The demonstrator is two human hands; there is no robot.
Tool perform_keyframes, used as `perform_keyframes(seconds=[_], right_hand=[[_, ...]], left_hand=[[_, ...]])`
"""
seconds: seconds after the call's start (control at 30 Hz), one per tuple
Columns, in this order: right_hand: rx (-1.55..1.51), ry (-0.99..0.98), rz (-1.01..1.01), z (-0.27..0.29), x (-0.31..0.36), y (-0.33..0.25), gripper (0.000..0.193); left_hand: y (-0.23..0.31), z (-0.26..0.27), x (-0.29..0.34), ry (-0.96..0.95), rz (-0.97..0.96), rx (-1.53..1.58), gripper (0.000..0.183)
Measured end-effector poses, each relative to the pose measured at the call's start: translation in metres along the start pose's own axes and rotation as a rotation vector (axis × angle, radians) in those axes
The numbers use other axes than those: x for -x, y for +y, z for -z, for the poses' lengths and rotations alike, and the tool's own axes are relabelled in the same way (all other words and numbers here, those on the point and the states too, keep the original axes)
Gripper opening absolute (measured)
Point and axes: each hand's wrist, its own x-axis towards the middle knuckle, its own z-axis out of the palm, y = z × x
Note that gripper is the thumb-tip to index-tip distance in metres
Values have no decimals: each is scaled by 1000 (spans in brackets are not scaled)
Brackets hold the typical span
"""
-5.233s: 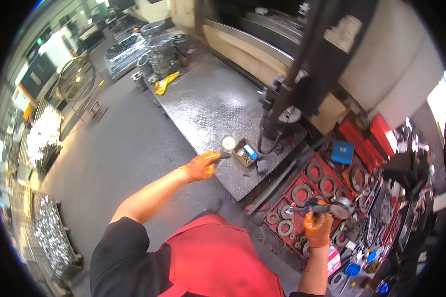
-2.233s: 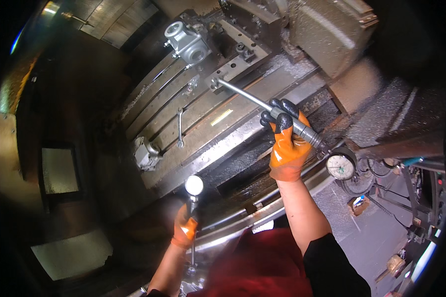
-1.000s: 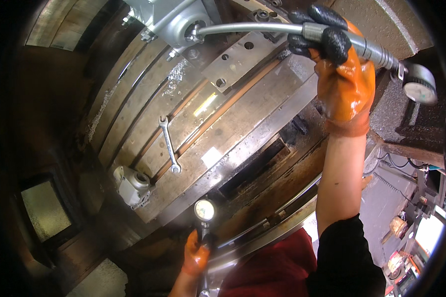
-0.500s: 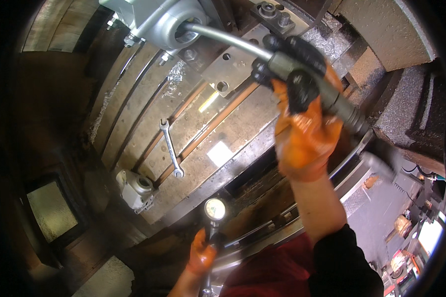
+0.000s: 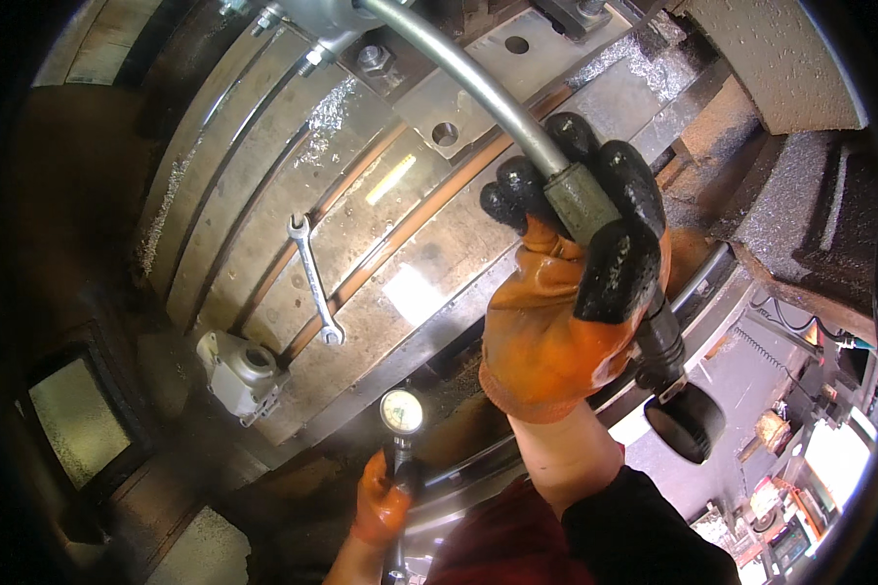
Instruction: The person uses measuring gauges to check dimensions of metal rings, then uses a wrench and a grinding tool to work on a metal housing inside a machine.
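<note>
Currently, the right hand [image 5: 576,292] grips a dial gauge [image 5: 581,201], rod [image 5: 468,83] toward a grey casting [image 5: 314,19]; the left hand [image 5: 382,502] clasps a second gauge [image 5: 401,411].

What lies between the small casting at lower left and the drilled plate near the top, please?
In the head view, a wrench lies on the slotted table between them; a yellowish strip shows nearer the drilled plate.

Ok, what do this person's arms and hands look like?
The right hand wears an orange glove with black fingers; the left hand wears an orange one too, its fingers unclear. A black sleeve stops short of the right glove; no left sleeve shows.
</note>
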Motion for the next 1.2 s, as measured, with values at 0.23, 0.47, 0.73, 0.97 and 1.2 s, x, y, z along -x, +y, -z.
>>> perform_keyframes(seconds=[0.23, 0.47, 0.73, 0.97, 1.2], right_hand=[[-574, -21, -336, 6, 22, 4, 45], [-154, 51, 30, 9, 25, 25, 43], [-88, 20, 100, 16, 40, 32, 40], [-135, -21, 98, 15, 45, 29, 37], [-511, -193, -42, 18, 12, 21, 35]], left_hand=[[-3, 22, -1, -168, 1, -28, 37], [-17, 20, 1, -25, 4, 353, 47], [-30, 32, 8, -25, -185, 90, 70], [-33, 39, 15, -34, -188, -65, 74], [-22, 42, 16, 9, 64, 255, 39]])
